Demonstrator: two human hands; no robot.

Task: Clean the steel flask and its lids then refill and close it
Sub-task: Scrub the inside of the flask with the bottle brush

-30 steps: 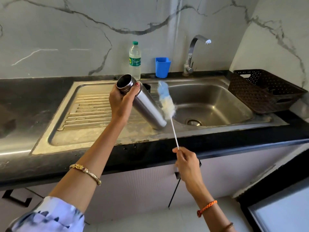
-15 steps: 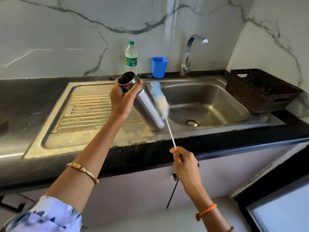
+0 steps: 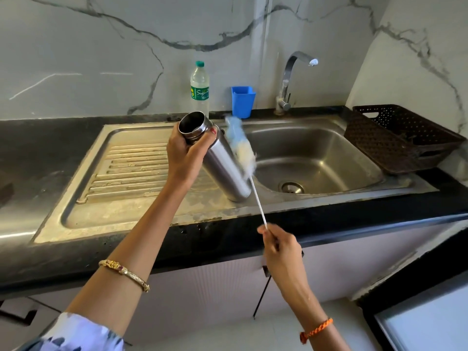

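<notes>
- My left hand (image 3: 182,154) wraps the neck of the open, smooth steel flask (image 3: 219,158), tilted over the ribbed drainboard of the sink (image 3: 126,173).
- My right hand (image 3: 278,245) pinches a thin white-handled bottle brush (image 3: 241,150), its fluffy blue-white head against the flask's side.

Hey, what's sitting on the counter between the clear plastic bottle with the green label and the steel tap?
In the head view, a blue plastic cup stands between the bottle and the tap, against the marble wall.
</notes>
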